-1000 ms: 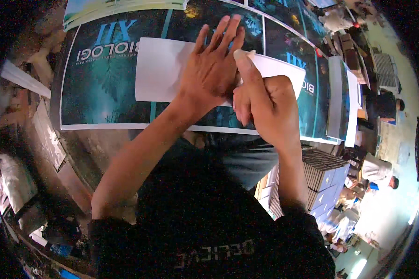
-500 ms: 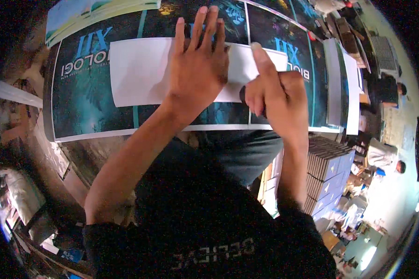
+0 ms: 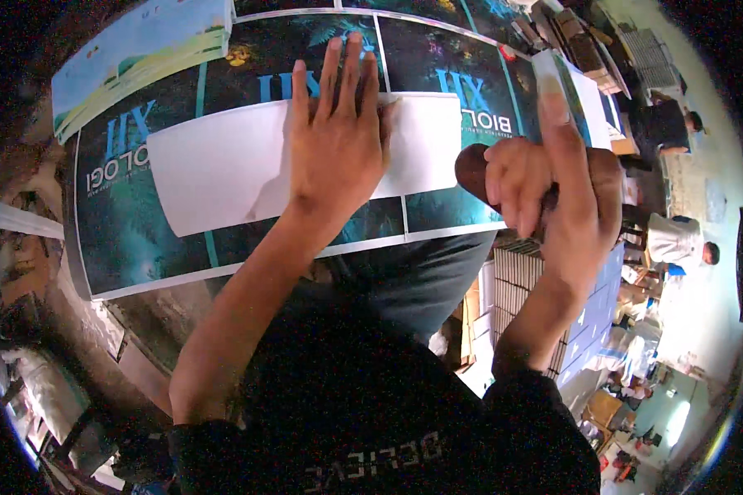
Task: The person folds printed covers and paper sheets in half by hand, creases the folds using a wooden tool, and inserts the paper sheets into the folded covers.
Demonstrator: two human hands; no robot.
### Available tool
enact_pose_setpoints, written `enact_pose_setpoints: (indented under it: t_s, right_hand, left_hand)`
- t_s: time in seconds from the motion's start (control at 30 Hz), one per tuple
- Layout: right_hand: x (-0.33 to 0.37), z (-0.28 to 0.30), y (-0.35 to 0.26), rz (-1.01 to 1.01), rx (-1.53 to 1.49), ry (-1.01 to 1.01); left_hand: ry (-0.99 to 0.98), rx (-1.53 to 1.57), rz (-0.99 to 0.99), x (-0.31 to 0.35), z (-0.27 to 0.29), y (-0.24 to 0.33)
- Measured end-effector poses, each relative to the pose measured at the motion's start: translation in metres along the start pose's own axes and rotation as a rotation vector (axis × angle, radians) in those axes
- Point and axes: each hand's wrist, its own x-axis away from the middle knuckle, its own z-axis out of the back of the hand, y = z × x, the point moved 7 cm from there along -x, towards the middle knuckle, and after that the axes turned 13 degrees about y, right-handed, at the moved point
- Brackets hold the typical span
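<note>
My left hand [image 3: 338, 153] lies flat, fingers spread, on a long white paper strip [image 3: 223, 169]. The strip rests across a dark teal printed cover sheet [image 3: 248, 78] with blue and white lettering. To the right of the strip, my right hand [image 3: 561, 177] has its fingers wrapped round a dark brown object with a smooth rounded end [image 3: 473, 173]. Its extended finger points away from me. The rest of the brown object is hidden in the fist, so I cannot tell its kind.
A light blue and green printed sheet [image 3: 140, 62] overlaps the far left corner. More paper [image 3: 590, 103] lies at the right edge of the work surface. Stacked blue-covered bundles [image 3: 590, 305] stand below right. Other people [image 3: 673, 243] are farther off to the right.
My right hand has moved right, off the white strip's right end, and more of the brown object shows. My left hand stays flat on the strip. The whole view has shifted slightly.
</note>
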Motion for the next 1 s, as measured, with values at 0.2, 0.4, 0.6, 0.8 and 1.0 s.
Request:
enact_pose_setpoints:
  t_s: [0.2,0.4,0.6,0.8,1.0]
  right_hand:
    - [-0.005,-0.009,0.053,-0.07,0.101,-0.018]
    - [-0.008,0.003,0.057,-0.214,-0.065,-0.019]
    - [-0.006,0.035,0.016,-0.032,0.007,0.133]
    - [0.012,0.032,0.064,-0.151,0.086,0.129]
    - [-0.003,0.031,0.07,-0.169,0.175,0.018]
  left_hand:
    - [-0.034,0.035,-0.035,-0.009,-0.005,0.022]
    - [0.013,0.185,-0.001,-0.009,-0.011,0.04]
    - [-0.108,0.043,-0.05,-0.004,-0.015,0.033]
    - [-0.094,0.17,-0.043,-0.012,-0.01,0.049]
    - [-0.109,-0.011,-0.086,-0.012,-0.009,0.041]
